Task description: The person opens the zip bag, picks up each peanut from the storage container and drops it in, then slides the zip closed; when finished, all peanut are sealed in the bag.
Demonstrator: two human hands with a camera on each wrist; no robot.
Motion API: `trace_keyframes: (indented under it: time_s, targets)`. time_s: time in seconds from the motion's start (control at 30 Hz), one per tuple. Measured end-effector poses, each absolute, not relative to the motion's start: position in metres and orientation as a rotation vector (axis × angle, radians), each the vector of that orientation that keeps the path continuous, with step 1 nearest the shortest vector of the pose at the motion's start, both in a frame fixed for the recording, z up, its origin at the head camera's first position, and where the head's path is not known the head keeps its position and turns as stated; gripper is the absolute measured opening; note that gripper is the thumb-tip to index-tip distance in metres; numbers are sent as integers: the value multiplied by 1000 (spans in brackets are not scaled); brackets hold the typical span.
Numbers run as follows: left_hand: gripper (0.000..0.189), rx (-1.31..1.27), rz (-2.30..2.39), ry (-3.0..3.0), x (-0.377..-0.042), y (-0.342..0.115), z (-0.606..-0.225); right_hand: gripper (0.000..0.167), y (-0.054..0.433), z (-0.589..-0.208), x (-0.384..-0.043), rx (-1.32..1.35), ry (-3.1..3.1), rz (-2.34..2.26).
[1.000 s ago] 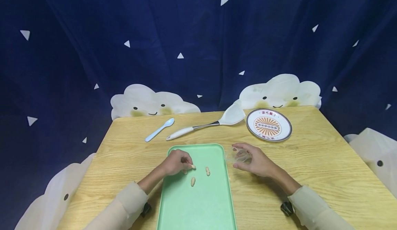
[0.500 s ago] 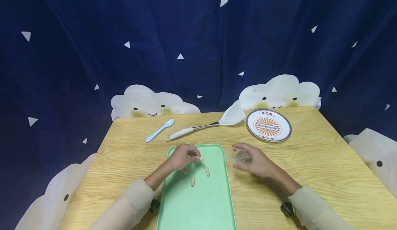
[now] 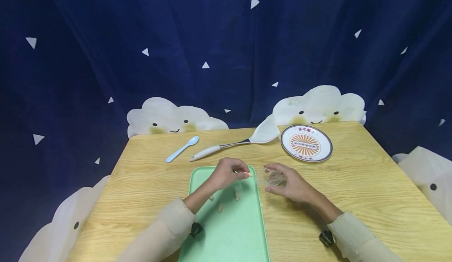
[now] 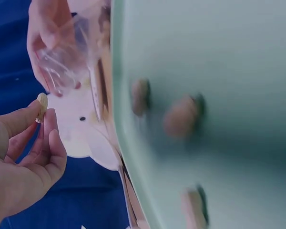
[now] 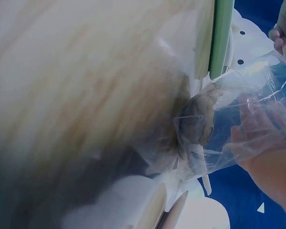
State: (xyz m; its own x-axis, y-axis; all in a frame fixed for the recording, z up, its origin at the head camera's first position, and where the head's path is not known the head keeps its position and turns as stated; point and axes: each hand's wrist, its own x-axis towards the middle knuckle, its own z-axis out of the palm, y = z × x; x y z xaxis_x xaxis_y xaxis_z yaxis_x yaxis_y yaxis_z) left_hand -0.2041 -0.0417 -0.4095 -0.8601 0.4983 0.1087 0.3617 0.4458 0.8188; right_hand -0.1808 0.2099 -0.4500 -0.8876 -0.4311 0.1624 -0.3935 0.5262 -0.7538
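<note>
My left hand (image 3: 227, 175) hovers over the far right edge of the green tray (image 3: 229, 234). Thumb and index finger pinch a peanut (image 4: 42, 102) in its shell, close to a clear plastic bag (image 3: 271, 178). On the wood to the right of the tray, my right hand (image 3: 294, 184) holds that bag with curved fingers, its mouth toward the left hand. Brownish shapes, seemingly peanuts, show dimly through the plastic in the right wrist view. More peanuts lie on the tray, among them one peanut (image 3: 220, 208) and another peanut (image 3: 237, 195); my left forearm partly covers others.
Behind the tray lie a light blue spoon (image 3: 182, 149) and a white-handled spatula (image 3: 208, 151). A patterned plate (image 3: 306, 157) stands at the back right of the wooden table (image 3: 367, 183). A dark blue curtain (image 3: 226, 30) hangs behind.
The left hand has lifted a peanut from the tray's left side and carried it right and away from me to the bag. The right hand and bag have stayed in place.
</note>
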Motion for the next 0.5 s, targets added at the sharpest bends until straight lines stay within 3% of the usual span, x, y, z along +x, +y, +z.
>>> trace_keyframes:
  time_s: [0.5]
  targets:
    - [12,781,1456,2482,-202,4,-408,63,212,-449,-180,-741,2752,-1289]
